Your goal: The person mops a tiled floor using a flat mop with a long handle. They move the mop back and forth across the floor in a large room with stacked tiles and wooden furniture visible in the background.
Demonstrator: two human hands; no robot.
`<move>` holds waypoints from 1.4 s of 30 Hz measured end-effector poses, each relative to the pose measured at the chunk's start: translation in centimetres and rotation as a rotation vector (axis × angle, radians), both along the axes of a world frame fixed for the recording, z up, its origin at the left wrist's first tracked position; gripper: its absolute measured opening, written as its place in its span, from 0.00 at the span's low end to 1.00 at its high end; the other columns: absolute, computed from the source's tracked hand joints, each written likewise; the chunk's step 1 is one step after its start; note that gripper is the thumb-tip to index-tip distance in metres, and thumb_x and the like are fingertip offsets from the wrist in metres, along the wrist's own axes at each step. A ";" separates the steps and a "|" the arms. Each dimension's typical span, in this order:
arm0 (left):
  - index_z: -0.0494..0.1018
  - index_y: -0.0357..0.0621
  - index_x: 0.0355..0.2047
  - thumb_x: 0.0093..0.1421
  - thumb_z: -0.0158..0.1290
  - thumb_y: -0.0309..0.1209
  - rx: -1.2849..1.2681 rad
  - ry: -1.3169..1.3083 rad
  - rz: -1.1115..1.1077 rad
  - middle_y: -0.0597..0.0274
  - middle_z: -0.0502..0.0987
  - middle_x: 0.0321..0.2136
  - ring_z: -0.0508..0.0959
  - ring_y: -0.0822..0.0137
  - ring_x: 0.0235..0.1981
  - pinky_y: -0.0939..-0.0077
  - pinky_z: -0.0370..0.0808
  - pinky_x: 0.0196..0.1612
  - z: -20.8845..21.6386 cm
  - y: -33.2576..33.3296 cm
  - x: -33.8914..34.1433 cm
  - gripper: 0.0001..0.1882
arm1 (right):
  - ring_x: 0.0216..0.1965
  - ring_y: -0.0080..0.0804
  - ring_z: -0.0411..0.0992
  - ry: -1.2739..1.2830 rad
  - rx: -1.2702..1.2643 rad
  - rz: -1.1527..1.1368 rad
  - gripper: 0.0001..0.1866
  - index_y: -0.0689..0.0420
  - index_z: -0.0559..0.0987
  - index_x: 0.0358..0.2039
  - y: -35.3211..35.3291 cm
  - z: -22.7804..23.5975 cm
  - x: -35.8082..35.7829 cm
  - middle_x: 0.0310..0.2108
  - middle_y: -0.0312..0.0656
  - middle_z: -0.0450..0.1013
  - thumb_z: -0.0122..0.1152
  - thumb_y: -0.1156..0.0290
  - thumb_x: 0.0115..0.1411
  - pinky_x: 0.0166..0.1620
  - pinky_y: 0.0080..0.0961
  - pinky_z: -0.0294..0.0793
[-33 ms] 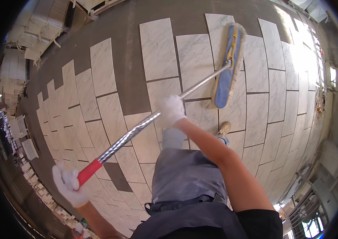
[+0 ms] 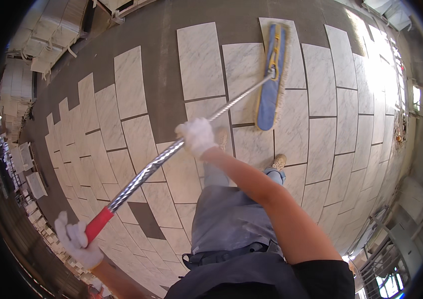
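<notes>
A dust mop with a flat blue head and pale fringe lies on white marble-look tiles. Its patterned silver handle runs down to the lower left and ends in a red grip. My right hand, in a white glove, is closed round the handle partway along. Also gloved in white, my left hand holds the red grip at the top end, its fingers only loosely curled. Both of my feet stand on tiles below the mop head; a shoe shows on the right one.
Dark grey floor shows between tiles and along the far side. Stacked pale boxes or slabs stand at the far left. Metal racks are at the lower right. Bright sunlight falls on the tiles at the far right.
The mop head has slid left and slightly nearer across the tiles. Both hands have shifted left with the handle, the left hand also a little lower.
</notes>
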State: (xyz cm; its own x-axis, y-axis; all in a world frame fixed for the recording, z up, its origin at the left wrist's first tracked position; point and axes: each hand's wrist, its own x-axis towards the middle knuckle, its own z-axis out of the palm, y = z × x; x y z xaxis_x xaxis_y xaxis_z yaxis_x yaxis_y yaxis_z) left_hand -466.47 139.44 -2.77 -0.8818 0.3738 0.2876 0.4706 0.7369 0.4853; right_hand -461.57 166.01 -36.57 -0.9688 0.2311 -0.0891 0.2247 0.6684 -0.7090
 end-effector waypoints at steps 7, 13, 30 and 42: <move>0.66 0.27 0.54 0.69 0.48 0.30 0.791 0.123 0.110 0.75 0.52 0.16 0.52 0.80 0.14 0.78 0.56 0.21 11.2 -1.3 -0.3 0.18 | 0.44 0.39 0.81 0.006 -0.051 0.511 0.09 0.47 0.87 0.35 -9.8 10.8 -19.3 0.37 0.41 0.83 0.67 0.65 0.52 0.45 0.35 0.78; 0.67 0.28 0.50 0.70 0.43 0.32 0.256 0.506 -0.028 0.74 0.49 0.16 0.51 0.78 0.14 0.76 0.54 0.21 16.8 0.7 0.3 0.17 | 0.43 0.40 0.82 0.045 -0.096 0.696 0.10 0.49 0.88 0.35 -11.8 14.9 -19.1 0.35 0.41 0.84 0.68 0.67 0.51 0.44 0.33 0.79; 0.64 0.25 0.62 0.68 0.46 0.22 0.430 0.126 -0.422 0.70 0.59 0.21 0.58 0.76 0.19 0.78 0.68 0.36 9.6 13.5 11.8 0.23 | 0.36 0.45 0.78 -0.003 -0.086 -0.514 0.04 0.48 0.82 0.29 7.3 11.1 28.9 0.28 0.41 0.79 0.64 0.67 0.52 0.42 0.41 0.73; 0.72 0.33 0.51 0.72 0.45 0.30 0.385 -1.593 -0.998 0.65 0.70 0.16 0.71 0.69 0.17 0.67 0.75 0.33 -9.2 30.7 43.9 0.14 | 0.39 0.48 0.79 -0.461 -0.168 -1.202 0.09 0.50 0.85 0.35 -4.0 -0.7 76.3 0.32 0.46 0.81 0.66 0.70 0.52 0.41 0.39 0.78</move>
